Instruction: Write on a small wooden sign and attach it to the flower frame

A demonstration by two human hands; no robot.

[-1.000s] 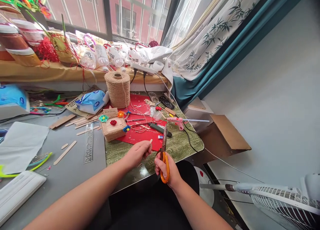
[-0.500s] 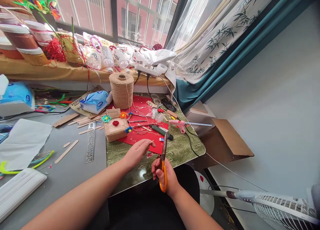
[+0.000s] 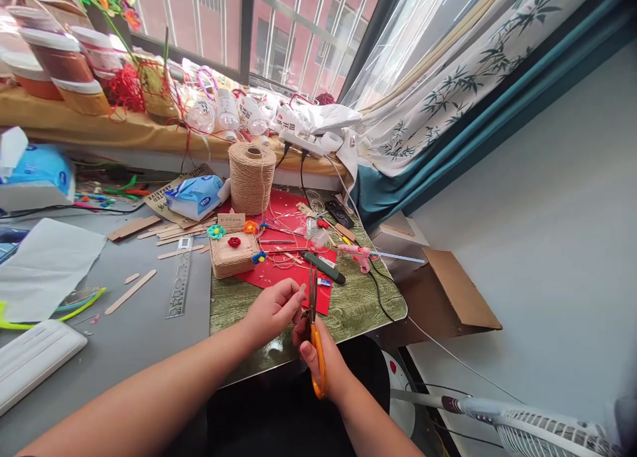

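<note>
My left hand (image 3: 273, 308) is closed in a pinch over the table's front part. A small pale stick piece (image 3: 302, 288) barely shows at its fingertips; most of it is hidden. Orange-handled scissors (image 3: 319, 361) are gripped in my right hand (image 3: 331, 364), blades pointing up and slightly apart. Those blades stand right beside the left fingertips; whether they touch the piece I cannot tell. Beyond my hands sits a twine-wrapped box (image 3: 231, 261) with a red rose (image 3: 233, 242) and several small flowers on it. A dark green utility knife (image 3: 323, 267) lies just past the scissors.
A twine spool (image 3: 251, 182) stands behind the box on red paper (image 3: 279, 281). To the right lies a pink glue gun (image 3: 355, 253) with its cord. At left are a clear ruler (image 3: 180, 284), wooden sticks (image 3: 130, 291) and a wipes pack (image 3: 196, 197). A fan (image 3: 542, 424) stands lower right.
The scissors have moved left and slightly down, so their blades are now close beside my left fingertips. My left hand has barely moved. The view has shifted slightly.
</note>
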